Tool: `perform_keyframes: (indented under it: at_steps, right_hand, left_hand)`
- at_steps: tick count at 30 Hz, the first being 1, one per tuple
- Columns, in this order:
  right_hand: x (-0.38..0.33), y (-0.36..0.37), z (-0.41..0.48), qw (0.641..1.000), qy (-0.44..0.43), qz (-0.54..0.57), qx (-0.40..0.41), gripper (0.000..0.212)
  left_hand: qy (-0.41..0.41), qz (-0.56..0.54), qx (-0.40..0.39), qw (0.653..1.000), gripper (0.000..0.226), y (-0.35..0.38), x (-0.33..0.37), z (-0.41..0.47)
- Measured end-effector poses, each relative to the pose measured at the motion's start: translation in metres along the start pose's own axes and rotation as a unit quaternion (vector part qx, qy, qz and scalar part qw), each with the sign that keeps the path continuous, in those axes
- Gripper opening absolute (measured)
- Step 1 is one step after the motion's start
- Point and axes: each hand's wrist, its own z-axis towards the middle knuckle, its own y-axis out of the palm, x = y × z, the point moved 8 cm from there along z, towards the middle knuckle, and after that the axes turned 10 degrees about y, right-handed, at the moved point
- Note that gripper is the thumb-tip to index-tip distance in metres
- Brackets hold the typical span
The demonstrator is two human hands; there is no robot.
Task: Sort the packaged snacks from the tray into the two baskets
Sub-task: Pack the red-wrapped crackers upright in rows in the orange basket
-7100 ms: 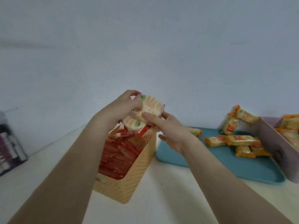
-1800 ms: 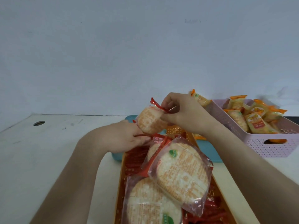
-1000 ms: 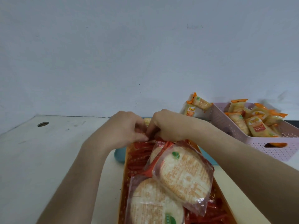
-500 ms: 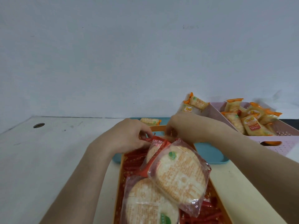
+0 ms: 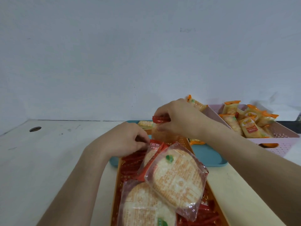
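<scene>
The rice-cracker packet (image 5: 160, 119) is held pinched by the right hand (image 5: 177, 118) above the orange basket (image 5: 116, 176), centre frame; the left hand (image 5: 128, 141) is pinched on an upright packet (image 5: 154, 146). Basket overfilled: piled packets (image 5: 175, 176) could be dislodged on insertion

wall (image 5: 146, 54): plain pale grey, fills the upper half | table (image 5: 48, 152): off-white, scuffed, runs back to the wall | hole (image 5: 35, 129): round, dark, far left in tabletop | light: soft, even

One orange basket (image 5: 183, 141), one pink basket (image 5: 276, 149), one blue tray (image 5: 208, 157) — four round cracker packs (image 5: 175, 176) showing.
</scene>
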Motion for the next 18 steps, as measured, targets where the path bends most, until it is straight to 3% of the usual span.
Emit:
perform_keyframes:
  at_steps: [3, 8, 11, 13, 18]
  right_hand:
    - [0.007, -0.005, 0.005, 0.992, 0.033, 0.112, 0.047, 0.017]
    - [-0.006, 0.016, 0.014, 0.991, 0.009, 0.130, -0.019, 0.011]
    - [-0.017, 0.024, 0.019, 0.987, -0.013, 0.148, -0.061, 0.015]
    - [-0.022, 0.028, 0.023, 0.985, -0.009, 0.154, -0.079, 0.024]
    - [-0.025, 0.042, 0.034, 0.986, 0.027, 0.130, -0.095, 0.031]
  left_hand:
    - [0.002, 0.010, -0.004, 1.000, 0.017, -0.003, 0.000, -0.002]
    - [-0.005, 0.008, 0.010, 1.000, 0.020, -0.015, 0.001, -0.009]
    - [-0.022, -0.041, 0.133, 0.990, 0.008, -0.041, -0.005, -0.019]
    - [-0.040, -0.044, 0.198, 0.978, 0.022, -0.053, -0.010, -0.026]
    - [-0.080, -0.022, 0.152, 0.985, 0.020, -0.042, -0.022, -0.024]
